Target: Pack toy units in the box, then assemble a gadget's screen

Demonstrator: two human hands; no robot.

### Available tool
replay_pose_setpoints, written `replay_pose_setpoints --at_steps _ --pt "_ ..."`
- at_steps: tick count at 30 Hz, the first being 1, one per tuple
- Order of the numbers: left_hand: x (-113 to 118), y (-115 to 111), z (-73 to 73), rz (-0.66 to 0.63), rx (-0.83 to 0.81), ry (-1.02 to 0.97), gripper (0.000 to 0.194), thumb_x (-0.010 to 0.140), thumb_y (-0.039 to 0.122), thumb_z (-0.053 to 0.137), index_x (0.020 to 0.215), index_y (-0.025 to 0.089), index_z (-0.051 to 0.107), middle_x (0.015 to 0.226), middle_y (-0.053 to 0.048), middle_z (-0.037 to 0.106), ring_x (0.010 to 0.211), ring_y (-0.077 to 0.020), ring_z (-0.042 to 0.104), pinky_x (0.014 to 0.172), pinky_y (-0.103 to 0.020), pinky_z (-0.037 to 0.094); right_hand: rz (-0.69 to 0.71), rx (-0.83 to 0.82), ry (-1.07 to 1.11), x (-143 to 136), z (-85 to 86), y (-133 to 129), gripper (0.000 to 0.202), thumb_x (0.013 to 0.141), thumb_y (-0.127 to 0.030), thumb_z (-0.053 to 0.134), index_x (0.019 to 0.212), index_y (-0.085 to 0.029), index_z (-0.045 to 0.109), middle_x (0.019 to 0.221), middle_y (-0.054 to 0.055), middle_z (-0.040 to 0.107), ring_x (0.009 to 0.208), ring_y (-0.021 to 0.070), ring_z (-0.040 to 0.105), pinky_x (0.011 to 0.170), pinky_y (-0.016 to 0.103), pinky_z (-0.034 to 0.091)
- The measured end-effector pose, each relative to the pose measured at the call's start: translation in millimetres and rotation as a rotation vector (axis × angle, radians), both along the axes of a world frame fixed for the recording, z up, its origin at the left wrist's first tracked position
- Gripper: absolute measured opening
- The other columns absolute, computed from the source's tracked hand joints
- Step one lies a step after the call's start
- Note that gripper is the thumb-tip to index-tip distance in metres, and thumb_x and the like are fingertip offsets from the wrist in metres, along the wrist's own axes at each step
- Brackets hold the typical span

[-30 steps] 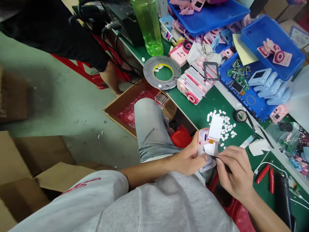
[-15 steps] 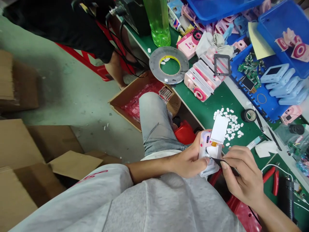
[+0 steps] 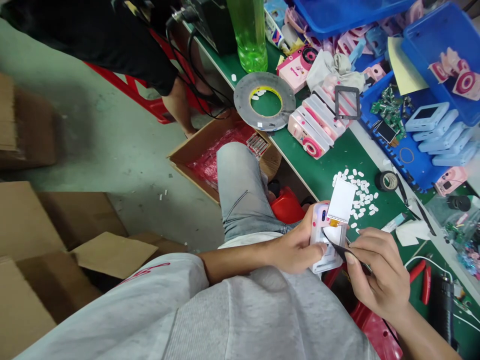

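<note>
My left hand grips a pink and white camera casing over my lap, its thumb on the casing's open face. A white display panel stands out from the casing's upper end on a short orange flex strip. Between the thumb and fingers of my right hand are dark tweezers, whose tip reaches into the casing beside a white piece below the flex strip. Small white oval pads lie scattered on the green table just beyond the panel.
On the table are a tape roll, pink camera casings, a green bottle, blue bins, red-handled pliers and a black tool. An open carton is beside my knee; a person's leg is beyond.
The tweezers' tip has shifted slightly up and left inside the casing. The view has moved a little; both hands keep their holds.
</note>
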State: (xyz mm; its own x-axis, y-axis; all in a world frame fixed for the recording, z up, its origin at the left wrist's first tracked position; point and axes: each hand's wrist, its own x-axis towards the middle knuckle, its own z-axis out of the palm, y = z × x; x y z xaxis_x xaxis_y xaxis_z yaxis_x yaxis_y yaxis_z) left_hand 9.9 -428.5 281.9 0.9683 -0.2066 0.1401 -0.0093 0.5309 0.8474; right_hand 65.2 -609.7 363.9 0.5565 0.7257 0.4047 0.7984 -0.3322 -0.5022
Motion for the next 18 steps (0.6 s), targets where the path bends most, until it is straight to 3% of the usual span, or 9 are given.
replay_pose_setpoints --at_steps 14,18 --pt "-3.3 -0.1 -0.8 0.057 0.07 0.053 0.067 0.081 0.019 0.058 0.142 0.025 0.03 0.133 -0.008 0.054 0.123 -0.026 0.054 0.112 -0.049 0.042 -0.035 0.009 -0.046 -4.5 -2.8 0.9 0.018 0.089 -0.002 0.064 0.096 -0.018 0.064 0.088 0.004 0.066 0.086 0.0217 0.064 0.075 0.043 0.057" --pt "-3.2 -0.3 -0.7 0.038 0.027 0.018 0.064 0.085 0.016 0.056 0.142 0.025 0.029 0.133 -0.009 0.056 0.112 -0.0212 0.059 0.112 -0.048 0.043 -0.024 0.015 -0.046 -5.1 -3.4 1.1 0.018 0.087 -0.001 0.065 0.096 -0.017 0.064 0.089 0.005 0.065 0.086 0.0217 0.063 0.075 0.044 0.058"
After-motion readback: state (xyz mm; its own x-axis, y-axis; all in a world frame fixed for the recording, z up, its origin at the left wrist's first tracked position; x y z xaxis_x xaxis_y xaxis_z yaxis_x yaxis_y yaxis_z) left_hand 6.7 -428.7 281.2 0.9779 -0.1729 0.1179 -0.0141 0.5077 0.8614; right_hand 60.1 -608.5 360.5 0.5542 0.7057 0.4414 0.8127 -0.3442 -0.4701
